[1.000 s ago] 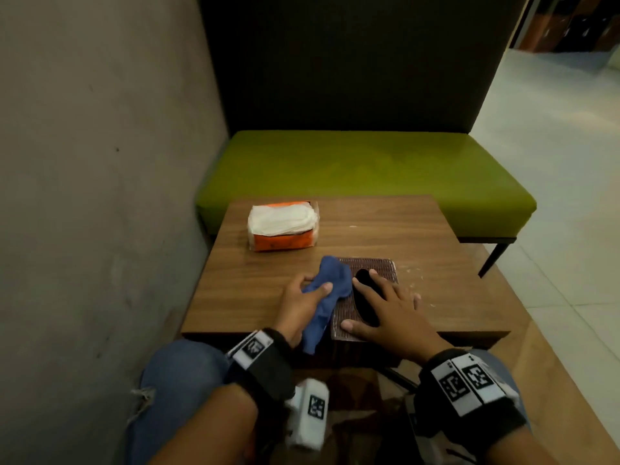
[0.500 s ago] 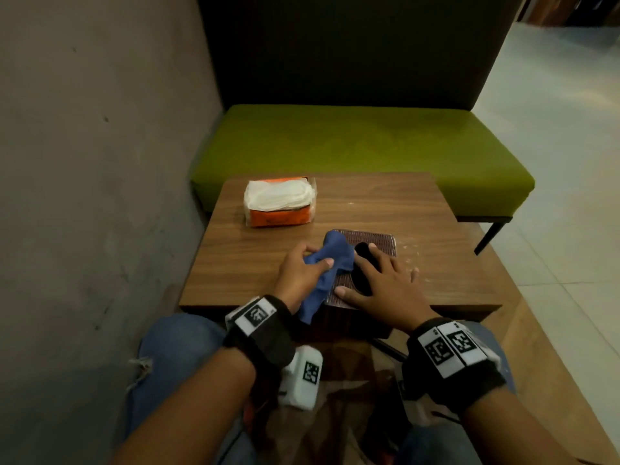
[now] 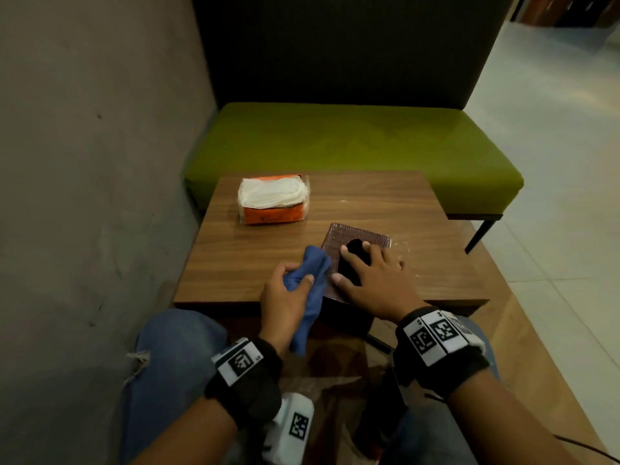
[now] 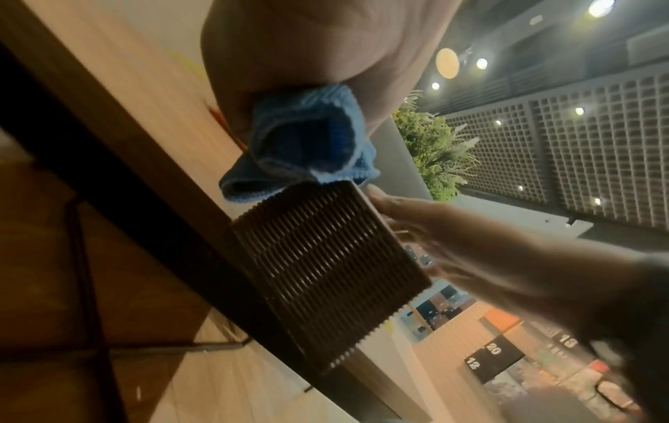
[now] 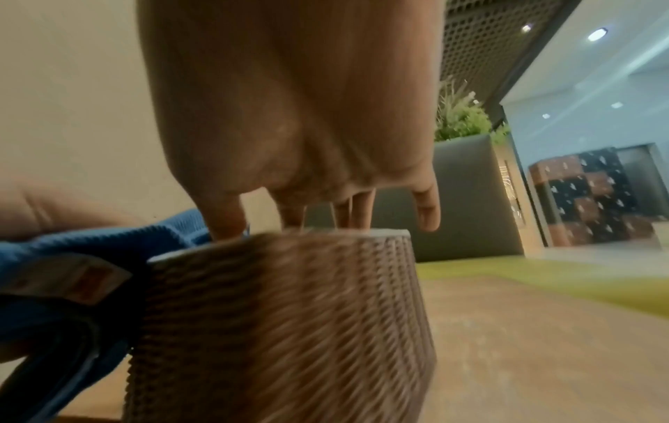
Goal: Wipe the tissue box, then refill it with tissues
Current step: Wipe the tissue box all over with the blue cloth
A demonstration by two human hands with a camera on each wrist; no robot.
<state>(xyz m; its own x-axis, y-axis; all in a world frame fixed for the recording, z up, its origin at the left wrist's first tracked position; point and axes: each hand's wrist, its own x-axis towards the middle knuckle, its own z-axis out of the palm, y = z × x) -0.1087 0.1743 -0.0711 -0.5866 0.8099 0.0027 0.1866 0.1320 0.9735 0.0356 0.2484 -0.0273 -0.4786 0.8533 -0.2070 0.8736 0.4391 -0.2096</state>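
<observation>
Wiping stage, with the tissue box (image 3: 355, 241) as landmark. You are keeping the woven brown box at the near edge of the wooden table (image 3: 419, 209), partly overhanging toward your lap, probably so its near and left walls are easier to reach. Your right hand (image 3: 372, 280) is lying flat on the box lid with fingers spread and straight around the dark opening, grasping nothing; it is pinning the box so the rubbing does not slide it. Your left hand (image 3: 285, 297) is clenching the blue cloth (image 3: 310, 268) in a bunch, thumb over it, and is pressing the bunch against the left top edge of the box while the loose tail is hanging below. The tissue pack (image 3: 272, 200), orange-sided with white sheets showing on top, is waiting beyond the box to its left, well apart, presumably parked clear of the wiping until the refill.
</observation>
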